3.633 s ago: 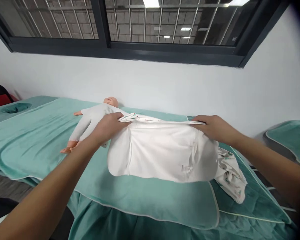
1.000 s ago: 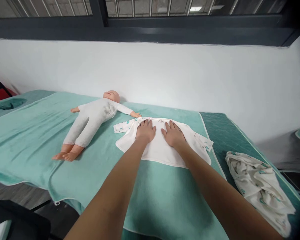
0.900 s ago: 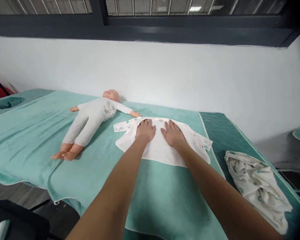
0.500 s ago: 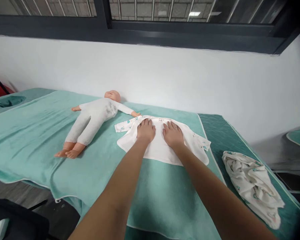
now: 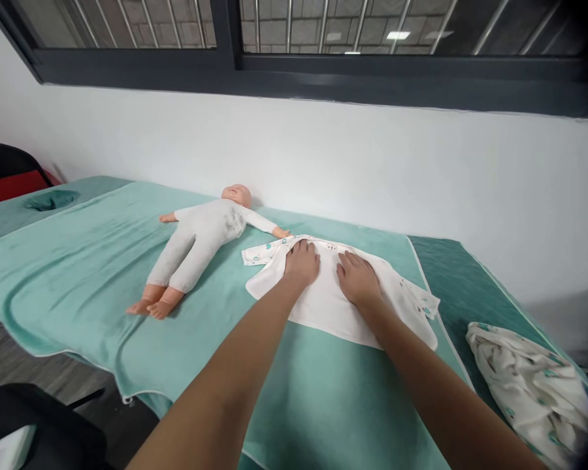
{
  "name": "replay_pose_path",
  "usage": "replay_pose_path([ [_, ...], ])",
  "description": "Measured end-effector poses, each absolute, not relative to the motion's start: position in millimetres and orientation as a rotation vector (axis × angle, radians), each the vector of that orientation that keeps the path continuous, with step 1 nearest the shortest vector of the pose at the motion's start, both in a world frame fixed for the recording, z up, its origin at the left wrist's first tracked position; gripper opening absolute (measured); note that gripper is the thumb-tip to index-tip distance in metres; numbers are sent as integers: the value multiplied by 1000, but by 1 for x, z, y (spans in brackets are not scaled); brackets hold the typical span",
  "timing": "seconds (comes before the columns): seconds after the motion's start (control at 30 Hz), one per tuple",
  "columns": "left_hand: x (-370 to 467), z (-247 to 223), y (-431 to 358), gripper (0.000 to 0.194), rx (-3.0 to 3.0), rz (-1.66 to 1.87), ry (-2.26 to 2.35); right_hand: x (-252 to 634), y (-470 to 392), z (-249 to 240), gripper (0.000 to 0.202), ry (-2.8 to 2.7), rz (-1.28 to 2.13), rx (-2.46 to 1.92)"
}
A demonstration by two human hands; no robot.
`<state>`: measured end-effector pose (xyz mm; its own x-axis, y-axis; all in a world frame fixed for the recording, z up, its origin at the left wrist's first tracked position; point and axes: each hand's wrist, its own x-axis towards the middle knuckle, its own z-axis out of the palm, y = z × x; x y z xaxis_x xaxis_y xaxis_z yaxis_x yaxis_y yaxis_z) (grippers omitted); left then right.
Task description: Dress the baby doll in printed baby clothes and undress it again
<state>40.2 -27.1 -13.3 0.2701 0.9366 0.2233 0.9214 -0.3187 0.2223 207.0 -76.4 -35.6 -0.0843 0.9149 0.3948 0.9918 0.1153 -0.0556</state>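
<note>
A small white baby shirt [image 5: 330, 297] with printed sleeves lies spread on the green bed cover. My left hand [image 5: 302, 262] rests flat on its upper left part, fingers pointing to the neckline. On the upper right part lies my right hand [image 5: 357, 279], palm down with its fingers extended. Neither hand grips the cloth. To the left, a baby doll [image 5: 203, 232] in a white bodysuit lies on its back, one of its hands close to the shirt's left sleeve.
A crumpled printed cloth [image 5: 534, 385] lies at the bed's right side. The green cover [image 5: 78, 274] stretches left beneath the doll. Behind the bed are a white wall [image 5: 347, 170] and a barred window. A black chair [image 5: 39, 424] stands at the lower left.
The camera view has turned slightly left, so everything appears shifted right and a little lower. Both hands remain flat on the shirt, with little change in their position on it.
</note>
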Motion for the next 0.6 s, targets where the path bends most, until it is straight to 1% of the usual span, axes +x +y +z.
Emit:
replay_pose_path([
  [0.17,37,-9,-28,44,2442,459,1703,208,-78,-35,45,-2082,-346,-1878],
  [0.33,6,10,-44,49,2474,495,1474,205,-80,-23,44,-2232,-350,-1707],
  [0.4,-23,25,-49,48,2477,600,1344,193,-72,-12,44,-2247,-300,-1634],
  [0.47,-64,44,-50,45,2386,836,1217,170,-55,1,43,-2219,-231,-1580],
  [0.53,-114,62,-44,41,2268,1018,1299,138,-27,14,41,-2182,-104,-1529],
  [0.6,-170,74,-32,39,2166,1145,1500,97,8,25,41,-2128,75,-1496],
])
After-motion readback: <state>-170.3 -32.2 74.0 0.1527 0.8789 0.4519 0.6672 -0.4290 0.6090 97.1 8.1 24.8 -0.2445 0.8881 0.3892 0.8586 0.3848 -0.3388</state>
